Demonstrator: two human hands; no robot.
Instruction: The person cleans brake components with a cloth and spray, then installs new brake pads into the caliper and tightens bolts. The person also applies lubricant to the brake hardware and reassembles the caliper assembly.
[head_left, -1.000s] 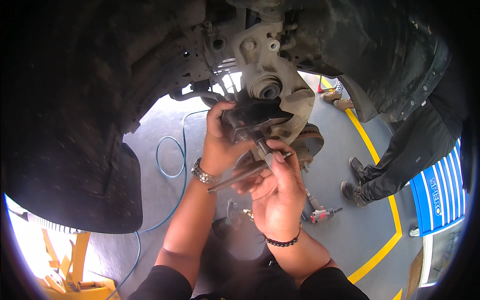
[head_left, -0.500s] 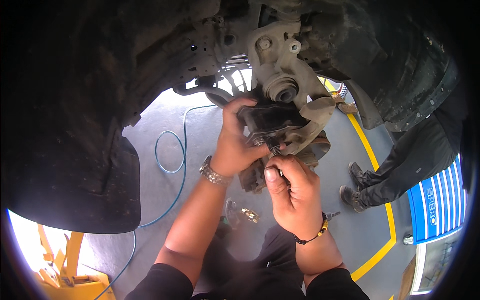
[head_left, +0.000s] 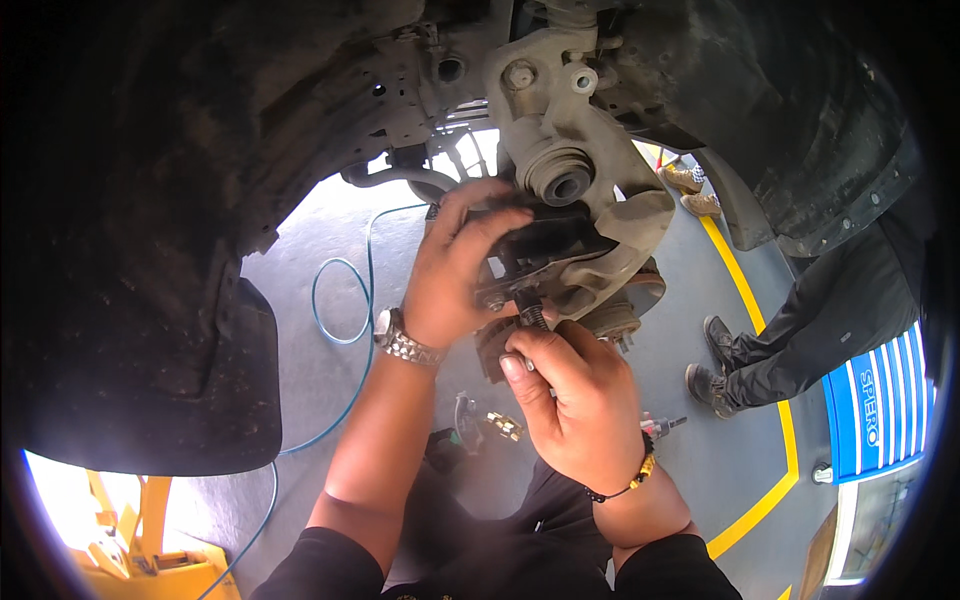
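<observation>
A large grey steering knuckle with a round bore hangs under the raised vehicle. Below the bore sits a dark metal part, which looks like a brake caliper. My left hand lies at its left side with the fingers apart, the upper ones slightly blurred and the thumb partly hidden behind my right hand. Between thumb and curled fingers, my right hand grips the lower end of a dark ribbed shaft. The shaft's upper end meets the caliper's lower edge; its gripped end is mostly hidden.
Dark wheel-arch liners surround the work. On the floor lie a blue hose, a brass-coloured metal piece and a tool. Another person's legs stand right, beside a blue cabinet. A yellow stand is lower left.
My left hand has loosened from around the caliper, its fingers now spread and shifted left. My right hand has moved slightly left and down, still gripping the dark ribbed shaft.
</observation>
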